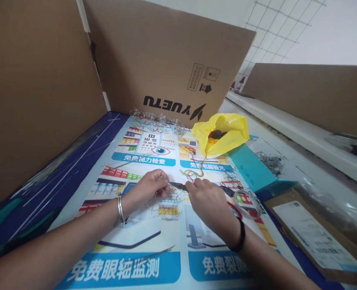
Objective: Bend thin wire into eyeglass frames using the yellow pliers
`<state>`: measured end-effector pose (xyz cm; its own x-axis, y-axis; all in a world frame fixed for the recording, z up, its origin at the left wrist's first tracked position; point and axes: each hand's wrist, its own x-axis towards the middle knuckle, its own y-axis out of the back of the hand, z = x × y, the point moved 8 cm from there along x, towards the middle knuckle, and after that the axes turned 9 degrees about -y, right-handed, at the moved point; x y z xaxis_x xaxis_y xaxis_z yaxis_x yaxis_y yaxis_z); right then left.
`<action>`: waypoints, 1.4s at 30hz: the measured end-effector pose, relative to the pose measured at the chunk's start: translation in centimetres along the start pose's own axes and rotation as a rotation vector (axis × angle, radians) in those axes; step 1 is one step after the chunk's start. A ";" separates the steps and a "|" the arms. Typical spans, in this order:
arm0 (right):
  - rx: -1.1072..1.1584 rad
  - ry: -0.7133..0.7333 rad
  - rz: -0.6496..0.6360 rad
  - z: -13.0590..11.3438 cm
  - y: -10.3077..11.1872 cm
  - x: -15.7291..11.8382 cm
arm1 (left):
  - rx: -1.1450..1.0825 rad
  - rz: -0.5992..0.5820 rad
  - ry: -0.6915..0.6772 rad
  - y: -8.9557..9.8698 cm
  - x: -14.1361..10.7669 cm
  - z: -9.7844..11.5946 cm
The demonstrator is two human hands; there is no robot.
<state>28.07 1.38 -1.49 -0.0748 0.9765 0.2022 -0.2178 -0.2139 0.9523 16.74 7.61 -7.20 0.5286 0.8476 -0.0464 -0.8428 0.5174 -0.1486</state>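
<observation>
My left hand [154, 183] is closed in a pinch on thin wire [170, 178] over the middle of the printed sheet. The wire is fine and partly hard to make out, with loose loops [175, 207] hanging below the fingers. In my right hand [207, 197] is a pair of needle-nose pliers [177, 185], gripped from above. Their dark, tapered jaws point left and reach the wire close to my left fingertips; whether the jaws are closed on it I cannot tell. My right hand hides most of the pliers' handles. Coloured threads [193, 173] lie just beyond it.
Cardboard panels [166, 52] stand at the back and left. A yellow bag [223, 133] lies open behind the hands, near tangled wire [160, 121]. To the right are a clear round roll [247, 204], a teal box flap [249, 165] and a labelled parcel [314, 233].
</observation>
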 end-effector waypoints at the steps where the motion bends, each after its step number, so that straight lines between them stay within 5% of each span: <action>1: -0.011 0.005 0.016 -0.1 0.2 -0.1 | -0.001 -0.008 -0.004 0.0 0.0 0.0; 26: 0.127 0.081 -0.017 1.0 -0.5 0.8 | 0.072 -0.042 0.009 0.2 0.3 -0.1; 32: 0.019 0.169 0.078 0.5 0.6 0.6 | 0.115 -0.059 -0.022 0.5 0.5 0.5; 42: -0.062 0.120 0.149 0.5 1.8 0.1 | 0.095 -0.075 -0.075 0.5 0.6 0.8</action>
<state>28.12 1.16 0.35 -0.2253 0.9244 0.3077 -0.2551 -0.3608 0.8971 16.52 8.45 -6.54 0.5840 0.8110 0.0354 -0.8091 0.5850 -0.0549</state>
